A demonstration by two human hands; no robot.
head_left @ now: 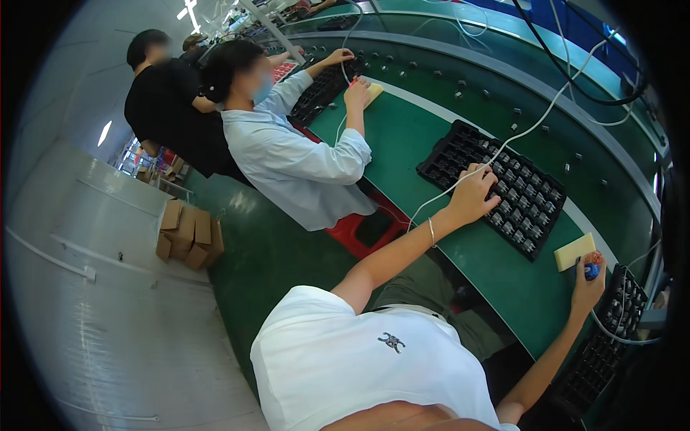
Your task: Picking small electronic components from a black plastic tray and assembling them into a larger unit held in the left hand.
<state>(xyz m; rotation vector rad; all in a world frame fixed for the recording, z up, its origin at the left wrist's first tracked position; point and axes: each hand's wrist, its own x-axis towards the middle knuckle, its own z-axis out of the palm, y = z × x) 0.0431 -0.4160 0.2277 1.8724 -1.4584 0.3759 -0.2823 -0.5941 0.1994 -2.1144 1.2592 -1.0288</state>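
tray (444,152) on the desk (489,269), about 3 o'clock in view, part loaded: parts (528,208) sit in most pockets toward its 4 o'clock end, pockets at its 10 o'clock end look bare. partway, i'd judge; whether pockets are being filled or cleared can't be told, nor an exact count.

left hand (471,195) is over the tray's near side, fingers bent down, thumb apart; grip looks loosely curled, can't tell if a part is pinched. right hand (590,286), between 3 and 4 o'clock, has its grip closed round a small blue thing (591,271) with an orange top, kind unclear, just beside the block (573,251).

second tray (593,366) at 4 o'clock, beyond the right hand: some parts in its upper section, lower pockets dark, hard to read. more parts lie loose on the belt (543,154) at 2 o'clock, outside any tray.

materials: tray stiff black plastic by the look, rectangular, moulded grid. parts small, shiny, metallic, angular. block pale yellow, oblong, foam-like. desk flat, smooth, green. cable (550,109) thin, white, bendy, runs from 1 o'clock across the tray by the left hand.
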